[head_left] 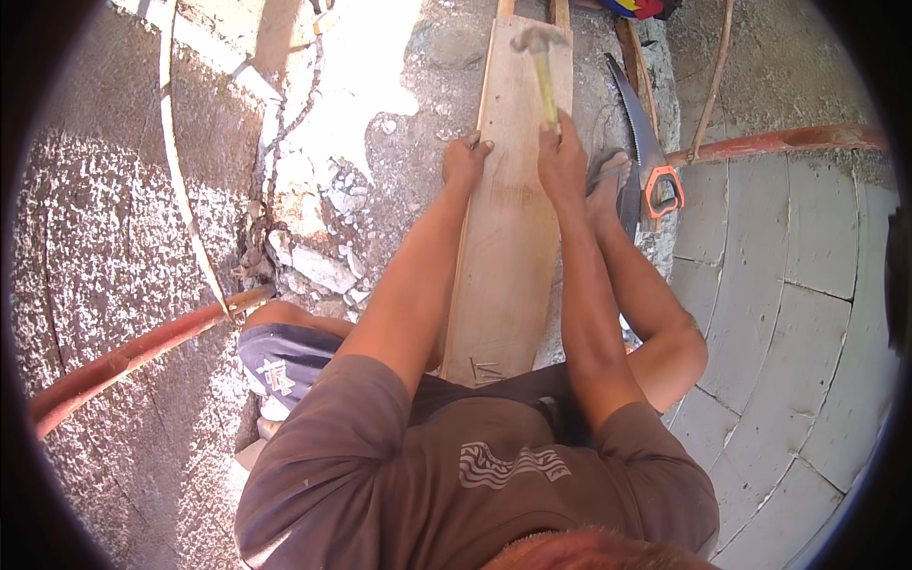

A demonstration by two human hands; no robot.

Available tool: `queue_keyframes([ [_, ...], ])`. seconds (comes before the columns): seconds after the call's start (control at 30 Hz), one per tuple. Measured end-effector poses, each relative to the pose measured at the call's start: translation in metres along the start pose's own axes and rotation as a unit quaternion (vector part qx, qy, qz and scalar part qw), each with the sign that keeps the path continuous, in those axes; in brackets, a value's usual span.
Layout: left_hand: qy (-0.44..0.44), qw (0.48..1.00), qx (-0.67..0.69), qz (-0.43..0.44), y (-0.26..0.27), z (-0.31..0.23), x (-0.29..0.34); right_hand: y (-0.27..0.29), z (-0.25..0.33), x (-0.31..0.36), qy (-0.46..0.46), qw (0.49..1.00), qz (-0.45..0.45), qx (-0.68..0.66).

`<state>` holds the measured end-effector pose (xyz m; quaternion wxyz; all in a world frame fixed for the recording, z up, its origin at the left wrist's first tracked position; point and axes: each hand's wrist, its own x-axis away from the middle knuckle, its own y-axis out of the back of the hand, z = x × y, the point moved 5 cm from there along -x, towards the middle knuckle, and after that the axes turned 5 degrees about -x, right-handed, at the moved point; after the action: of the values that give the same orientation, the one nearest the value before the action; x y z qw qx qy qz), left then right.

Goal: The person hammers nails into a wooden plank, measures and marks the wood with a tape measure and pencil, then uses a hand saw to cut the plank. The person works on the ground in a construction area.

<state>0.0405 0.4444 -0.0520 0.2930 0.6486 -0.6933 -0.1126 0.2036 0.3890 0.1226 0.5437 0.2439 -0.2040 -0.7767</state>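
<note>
A long wooden board [513, 228] lies lengthwise between my bent legs, its near end close to my lap. My right hand [562, 160] is wrapped round the yellow handle of a claw hammer [544, 81]. The hammer's head is over the far part of the board and slightly blurred; whether it touches the wood I cannot tell. At the board's left edge, my left hand [465, 161] has its fingers curled against the side, thumb toward the top face. Anything small between those fingertips is too fine to make out.
A handsaw [648, 142] with an orange handle rests right of the board, beside my sandalled foot [608, 180]. Broken rubble [323, 269] lies to the left. Red pipes [142, 356] stand on both sides, near grey block walling [750, 285] at right.
</note>
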Motion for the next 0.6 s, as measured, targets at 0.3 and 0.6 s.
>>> queue_keyframes([
  [0.3,0.011,0.999,0.038,0.012,-0.005,0.006,-0.002,-0.030,-0.016,0.030,-0.135,0.969,0.126,0.166],
  [0.6,-0.002,0.996,0.081,-0.032,0.001,0.003,0.009,0.080,0.074,-0.025,0.235,0.902,-0.184,-0.313],
])
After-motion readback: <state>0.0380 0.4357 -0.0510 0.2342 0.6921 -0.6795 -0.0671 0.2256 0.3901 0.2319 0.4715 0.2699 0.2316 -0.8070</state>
